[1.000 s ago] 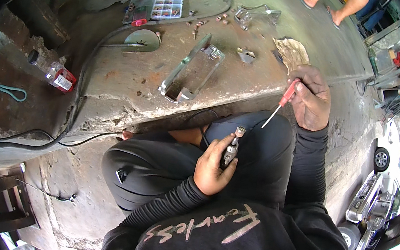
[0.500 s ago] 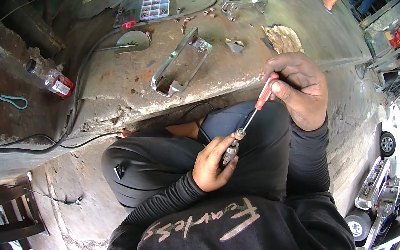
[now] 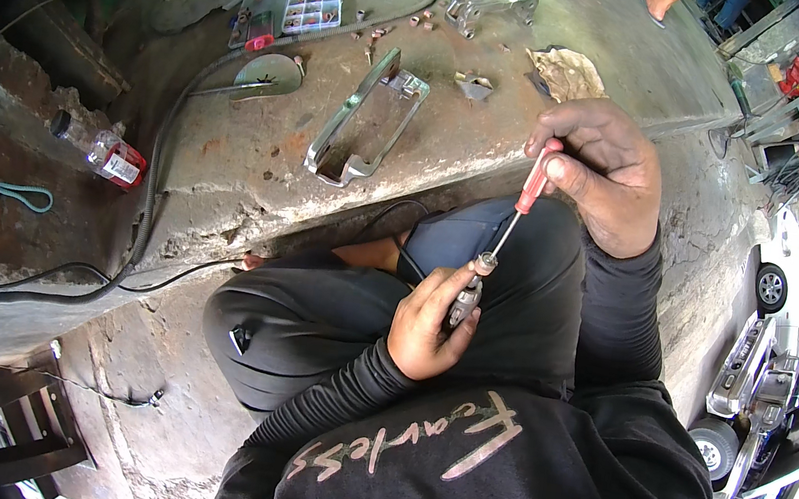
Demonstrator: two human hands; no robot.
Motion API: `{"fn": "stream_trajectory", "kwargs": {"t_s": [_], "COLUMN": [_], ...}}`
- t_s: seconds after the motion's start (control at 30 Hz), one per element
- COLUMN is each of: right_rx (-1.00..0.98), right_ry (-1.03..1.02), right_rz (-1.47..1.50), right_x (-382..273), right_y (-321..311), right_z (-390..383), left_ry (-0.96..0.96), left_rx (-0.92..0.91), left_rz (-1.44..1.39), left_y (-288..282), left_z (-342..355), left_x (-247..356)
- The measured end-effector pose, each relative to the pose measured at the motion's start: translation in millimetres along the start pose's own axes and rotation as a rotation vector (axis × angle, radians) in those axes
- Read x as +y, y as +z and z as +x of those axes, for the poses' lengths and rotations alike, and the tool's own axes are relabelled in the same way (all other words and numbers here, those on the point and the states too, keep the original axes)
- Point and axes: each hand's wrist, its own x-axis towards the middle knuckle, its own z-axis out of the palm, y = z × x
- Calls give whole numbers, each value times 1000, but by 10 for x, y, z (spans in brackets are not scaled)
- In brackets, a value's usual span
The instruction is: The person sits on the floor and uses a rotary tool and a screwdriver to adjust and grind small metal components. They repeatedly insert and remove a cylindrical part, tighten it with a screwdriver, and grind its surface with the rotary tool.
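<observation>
Above my lap, my left hand (image 3: pixel 429 329) is closed round a small dark metal cylindrical part (image 3: pixel 463 303) with a ring-shaped lighter end. That end points up between thumb and fingers. My right hand (image 3: pixel 615 182) grips a screwdriver by its red handle (image 3: pixel 532 184), pinched between thumb and fingertips. Its thin shaft (image 3: pixel 504 235) slants down to the left, and the tip meets the open end of the part. How deep the tip sits inside cannot be made out.
On the concrete ledge lie a metal frame (image 3: pixel 338 125), another metal bracket (image 3: pixel 465 16), a brown cloth (image 3: pixel 566 74), a round dish (image 3: pixel 279 73) and a compartment box (image 3: pixel 313 4). A ribbed hose (image 3: pixel 153 187) curves along the left, near a bottle with red liquid (image 3: pixel 116 160).
Both hands keep their grips, and the screwdriver tip stays at the end of the metal part. The whole view has shifted very slightly.
</observation>
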Motion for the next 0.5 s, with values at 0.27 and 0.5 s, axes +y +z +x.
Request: {"fn": "stream_trajectory", "kwargs": {"t_s": [0.27,0.5], "right_rx": [21,9], "right_ry": [-32,-4], "right_rz": [-100,-95], "right_x": [41,24], "right_y": [-18,-30], "right_z": [5,3], "left_ry": [16,23], "left_rx": [9,50], "left_rz": [-3,1], "left_y": [7,24], "left_z": [8,22], "left_x": [-9,-4]}}
